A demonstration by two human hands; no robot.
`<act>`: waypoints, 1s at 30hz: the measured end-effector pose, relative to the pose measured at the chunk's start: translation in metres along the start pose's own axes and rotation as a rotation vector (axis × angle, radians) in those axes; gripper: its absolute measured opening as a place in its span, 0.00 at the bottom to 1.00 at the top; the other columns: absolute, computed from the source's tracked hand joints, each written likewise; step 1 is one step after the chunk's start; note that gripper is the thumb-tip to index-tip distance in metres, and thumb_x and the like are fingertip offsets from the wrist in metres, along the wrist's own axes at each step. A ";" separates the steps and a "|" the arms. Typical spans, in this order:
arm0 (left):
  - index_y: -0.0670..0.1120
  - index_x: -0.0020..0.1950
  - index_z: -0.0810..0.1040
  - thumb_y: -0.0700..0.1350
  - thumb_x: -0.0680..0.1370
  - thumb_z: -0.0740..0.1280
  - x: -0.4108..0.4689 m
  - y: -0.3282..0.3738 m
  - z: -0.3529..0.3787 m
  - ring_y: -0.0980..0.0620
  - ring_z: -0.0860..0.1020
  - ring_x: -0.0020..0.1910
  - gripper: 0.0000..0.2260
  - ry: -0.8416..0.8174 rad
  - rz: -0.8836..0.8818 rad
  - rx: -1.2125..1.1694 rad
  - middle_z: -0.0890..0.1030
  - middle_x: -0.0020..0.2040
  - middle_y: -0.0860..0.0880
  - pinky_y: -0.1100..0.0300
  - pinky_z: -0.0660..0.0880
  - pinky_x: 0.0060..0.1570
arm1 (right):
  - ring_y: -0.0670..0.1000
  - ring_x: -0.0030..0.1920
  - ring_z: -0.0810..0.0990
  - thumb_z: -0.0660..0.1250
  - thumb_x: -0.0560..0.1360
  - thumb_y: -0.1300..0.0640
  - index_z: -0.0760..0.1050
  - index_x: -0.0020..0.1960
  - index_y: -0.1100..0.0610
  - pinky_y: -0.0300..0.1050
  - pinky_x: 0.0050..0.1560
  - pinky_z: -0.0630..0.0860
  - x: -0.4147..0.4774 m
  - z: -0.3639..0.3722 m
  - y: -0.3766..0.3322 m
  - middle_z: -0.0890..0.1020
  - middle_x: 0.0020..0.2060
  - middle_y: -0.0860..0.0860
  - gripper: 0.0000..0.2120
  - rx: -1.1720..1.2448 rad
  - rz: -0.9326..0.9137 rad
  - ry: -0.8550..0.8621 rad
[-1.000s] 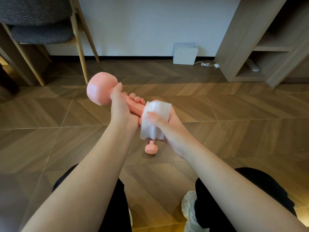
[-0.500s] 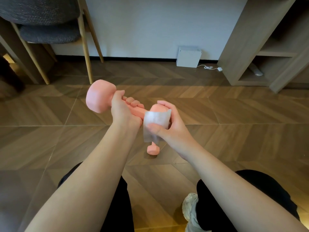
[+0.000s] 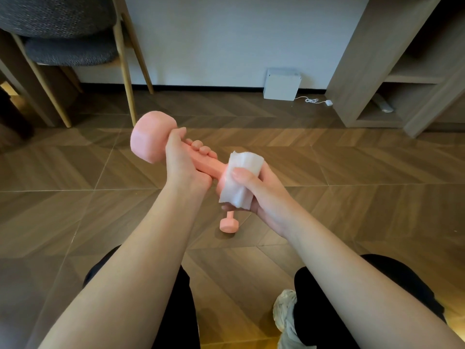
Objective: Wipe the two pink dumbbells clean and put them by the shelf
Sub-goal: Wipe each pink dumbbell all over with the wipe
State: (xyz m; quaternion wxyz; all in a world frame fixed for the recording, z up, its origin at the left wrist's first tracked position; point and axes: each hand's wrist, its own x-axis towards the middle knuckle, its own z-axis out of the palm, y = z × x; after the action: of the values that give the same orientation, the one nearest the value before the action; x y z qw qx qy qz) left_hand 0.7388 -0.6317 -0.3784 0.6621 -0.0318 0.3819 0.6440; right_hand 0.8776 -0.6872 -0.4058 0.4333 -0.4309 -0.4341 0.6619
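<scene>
fingers of your left hand (image 3: 183, 165) curl round the smooth pink dumbbell (image 3: 151, 137) bar; your right hand (image 3: 264, 195) pinches a crinkled white wipe (image 3: 242, 180) over its end.

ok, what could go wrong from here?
1. The left grip seems to carry most of the held dumbbell; the right grip only wraps the wipe round the near head. A slip could drop it onto the second dumbbell lying on the floor below, or near the shoe.
2. The handle under the left grip's fingers may go unwiped unless the person regrips.
</scene>
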 end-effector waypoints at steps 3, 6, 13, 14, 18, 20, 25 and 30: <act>0.46 0.37 0.69 0.41 0.75 0.67 0.004 0.001 0.000 0.54 0.69 0.24 0.09 0.075 -0.001 -0.029 0.70 0.26 0.52 0.63 0.71 0.32 | 0.49 0.54 0.80 0.74 0.67 0.51 0.70 0.63 0.43 0.42 0.42 0.80 0.000 -0.005 -0.004 0.77 0.59 0.50 0.27 -0.206 -0.100 0.050; 0.45 0.37 0.69 0.39 0.75 0.67 0.007 0.001 -0.001 0.54 0.69 0.24 0.09 0.113 -0.023 -0.030 0.71 0.26 0.52 0.62 0.72 0.32 | 0.49 0.55 0.79 0.75 0.67 0.55 0.68 0.64 0.42 0.40 0.42 0.79 0.000 -0.010 -0.005 0.75 0.60 0.52 0.29 -0.306 -0.169 0.018; 0.45 0.39 0.70 0.39 0.75 0.67 0.009 0.005 -0.003 0.55 0.70 0.24 0.08 0.107 -0.035 -0.026 0.71 0.26 0.52 0.62 0.72 0.32 | 0.44 0.50 0.78 0.77 0.70 0.59 0.68 0.64 0.42 0.39 0.40 0.79 -0.003 -0.006 -0.004 0.74 0.59 0.49 0.29 -0.385 -0.250 0.031; 0.46 0.38 0.70 0.39 0.76 0.66 0.009 0.003 -0.003 0.55 0.69 0.23 0.09 0.104 -0.026 -0.031 0.70 0.26 0.52 0.63 0.71 0.31 | 0.42 0.49 0.79 0.76 0.70 0.56 0.68 0.64 0.42 0.39 0.41 0.79 -0.003 -0.004 -0.003 0.75 0.59 0.48 0.28 -0.361 -0.230 0.044; 0.47 0.37 0.66 0.41 0.79 0.65 0.009 0.001 -0.003 0.56 0.63 0.21 0.13 0.041 0.012 -0.056 0.64 0.24 0.54 0.64 0.65 0.29 | 0.38 0.44 0.80 0.72 0.68 0.49 0.71 0.64 0.46 0.36 0.40 0.78 -0.005 0.003 0.000 0.79 0.52 0.44 0.25 -0.238 -0.174 0.107; 0.47 0.37 0.66 0.42 0.79 0.66 0.008 0.003 -0.003 0.56 0.63 0.22 0.13 0.023 0.034 -0.069 0.64 0.25 0.54 0.64 0.65 0.29 | 0.39 0.44 0.81 0.71 0.70 0.49 0.73 0.62 0.49 0.36 0.41 0.77 -0.002 0.006 0.000 0.79 0.49 0.44 0.22 -0.203 -0.199 0.129; 0.48 0.36 0.66 0.42 0.79 0.66 0.007 0.002 0.000 0.55 0.62 0.22 0.14 -0.010 0.101 -0.067 0.63 0.25 0.54 0.63 0.64 0.27 | 0.55 0.47 0.81 0.67 0.78 0.44 0.72 0.60 0.49 0.54 0.45 0.81 -0.001 0.001 -0.002 0.82 0.49 0.55 0.15 -0.020 0.029 0.019; 0.47 0.36 0.66 0.41 0.78 0.66 0.008 -0.004 -0.001 0.56 0.64 0.21 0.13 0.042 0.122 -0.041 0.65 0.24 0.54 0.64 0.66 0.27 | 0.53 0.47 0.83 0.77 0.66 0.49 0.68 0.65 0.47 0.48 0.41 0.80 0.001 -0.003 0.007 0.79 0.57 0.53 0.32 -0.114 0.068 0.039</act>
State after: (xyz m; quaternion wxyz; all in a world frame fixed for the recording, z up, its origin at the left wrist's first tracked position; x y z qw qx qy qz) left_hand 0.7407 -0.6263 -0.3849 0.6125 -0.0356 0.3838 0.6901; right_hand 0.8786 -0.6869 -0.4130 0.3937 -0.4823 -0.4477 0.6419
